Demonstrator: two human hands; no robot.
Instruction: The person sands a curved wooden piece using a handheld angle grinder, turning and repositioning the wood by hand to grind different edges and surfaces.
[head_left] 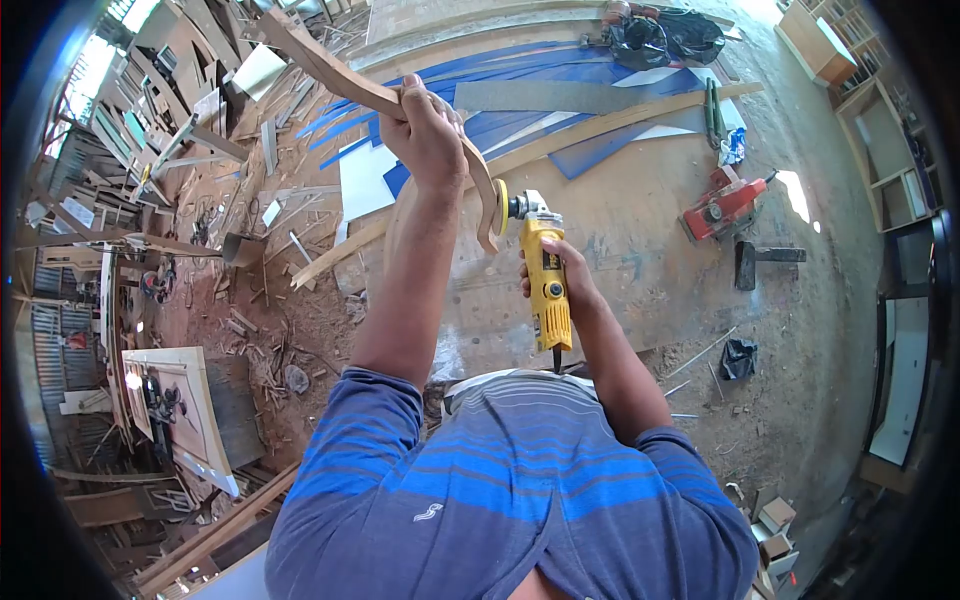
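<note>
My left hand [425, 135] is closed around a long curved piece of wood [345, 78], which slants from the upper left down to the middle of the view. In my right hand [565, 268] is a yellow angle grinder [548, 290], gripped by its body with the cord end toward me. The grinder's round yellow disc [501, 207] is at the lower part of the curved wood, against it or very close; I cannot tell whether they touch. Whether the disc spins does not show.
A wooden worktable [620, 240] bears blue strips [600, 150], a long wood strip [620, 115], a red power planer [725, 205], a hammer [768, 253] and a black plastic bag [690, 38]. Wood scraps [285, 350] litter the floor at left. A framed panel [185, 415] leans nearby.
</note>
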